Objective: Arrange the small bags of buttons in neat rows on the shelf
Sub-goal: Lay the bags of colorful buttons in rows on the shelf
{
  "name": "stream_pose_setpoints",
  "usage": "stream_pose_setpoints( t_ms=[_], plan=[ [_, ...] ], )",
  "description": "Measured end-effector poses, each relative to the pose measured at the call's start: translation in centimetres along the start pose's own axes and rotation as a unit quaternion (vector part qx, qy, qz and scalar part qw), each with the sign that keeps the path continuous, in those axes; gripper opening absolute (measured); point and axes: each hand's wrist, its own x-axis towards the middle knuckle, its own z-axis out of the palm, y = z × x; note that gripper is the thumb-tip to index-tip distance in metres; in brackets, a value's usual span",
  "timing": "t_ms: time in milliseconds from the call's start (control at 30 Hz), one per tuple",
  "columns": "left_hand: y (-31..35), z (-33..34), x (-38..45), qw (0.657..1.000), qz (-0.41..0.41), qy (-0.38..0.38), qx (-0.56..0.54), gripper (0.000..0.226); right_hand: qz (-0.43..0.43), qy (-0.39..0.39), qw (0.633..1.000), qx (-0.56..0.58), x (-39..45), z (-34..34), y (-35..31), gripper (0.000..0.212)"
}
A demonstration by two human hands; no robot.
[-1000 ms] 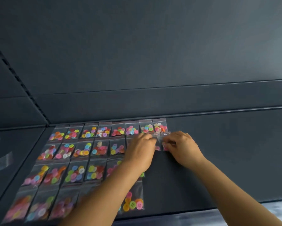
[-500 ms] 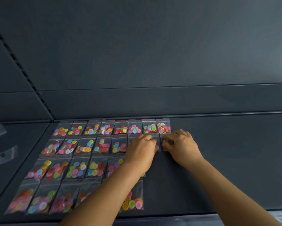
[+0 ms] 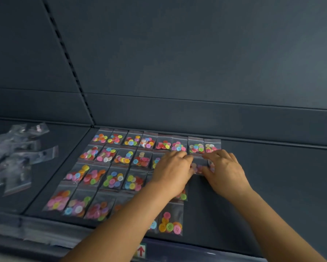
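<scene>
Both hands palm-down on the shelf [image 3: 272, 176]; left hand [image 3: 173, 172] fingers curled, tips pressing the left edge of a bag [image 3: 198, 166]; right hand [image 3: 224, 170] fingers bent, slightly spread, holding its right edge; bag lies flat between the fingertips, second row; rows of bags [image 3: 121, 163] stretch left of the fingers; back row [image 3: 157, 141] just beyond them; loose clear bags [image 3: 17, 156] far left.

The shelf [image 3: 272, 186] is dark grey-blue, and the back panel [image 3: 196, 53] has the same colour. The small bags of buttons [image 3: 121, 167] are clear plastic with a thin red line at the top; the buttons inside are pink, orange, yellow, green, light blue and white. At the left edge, the loose bags [image 3: 13, 157] look clear and greyish. At the front edge a label [image 3: 140, 251] carries a red arrow.
</scene>
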Motion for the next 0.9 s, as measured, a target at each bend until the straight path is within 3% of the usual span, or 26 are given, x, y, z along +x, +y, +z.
stream_pose_setpoints(
  t_ms=[267,433,900],
  plan=[
    [-6.4,-3.8,-4.8,0.994,-0.088,0.044,0.043,0.053,-0.112,-0.020,0.993,-0.011,0.6,0.9,-7.5,0.059],
    [-12.8,-6.7,-9.1,0.988,-0.134,0.061,0.055,0.054,-0.161,-0.027,0.986,-0.018,1.3,2.8,-14.8,0.060],
    [-34.0,-13.7,-21.4,0.978,-0.190,0.064,0.064,0.055,-0.204,-0.070,0.976,0.020,1.4,12.6,-38.8,0.061]
  ],
)
